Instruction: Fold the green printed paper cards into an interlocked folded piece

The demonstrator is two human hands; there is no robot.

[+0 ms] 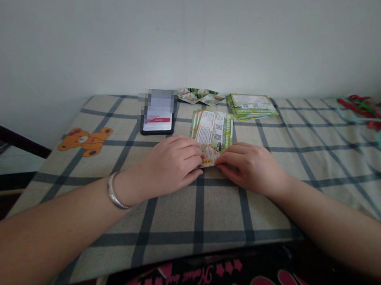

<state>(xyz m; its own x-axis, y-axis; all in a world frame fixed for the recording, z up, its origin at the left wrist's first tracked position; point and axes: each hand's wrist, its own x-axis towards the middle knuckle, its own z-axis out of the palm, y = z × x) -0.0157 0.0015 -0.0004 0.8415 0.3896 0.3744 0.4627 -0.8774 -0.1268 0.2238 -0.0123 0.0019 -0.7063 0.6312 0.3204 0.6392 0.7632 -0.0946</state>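
Observation:
Between my two hands is a small folded printed leaflet (210,156), white with orange and green print. My left hand (176,161), with a silver bangle at the wrist, is closed on the leaflet's left side, thumb towards me. From the other side, my right hand (249,164) pinches its right end between thumb and fingers. Just behind the fingers lie several fanned leaflets (212,126) with green edges and QR codes. The folded piece overlaps their near edge in view, and I cannot tell whether it touches them.
A phone (158,115) with a lit screen lies at the back left. Folded paper pieces (201,96) and another leaflet stack (251,106) sit near the wall. Red and teal strips (371,113) lie far right. A bear figure (85,141) is on the checked tablecloth (173,218).

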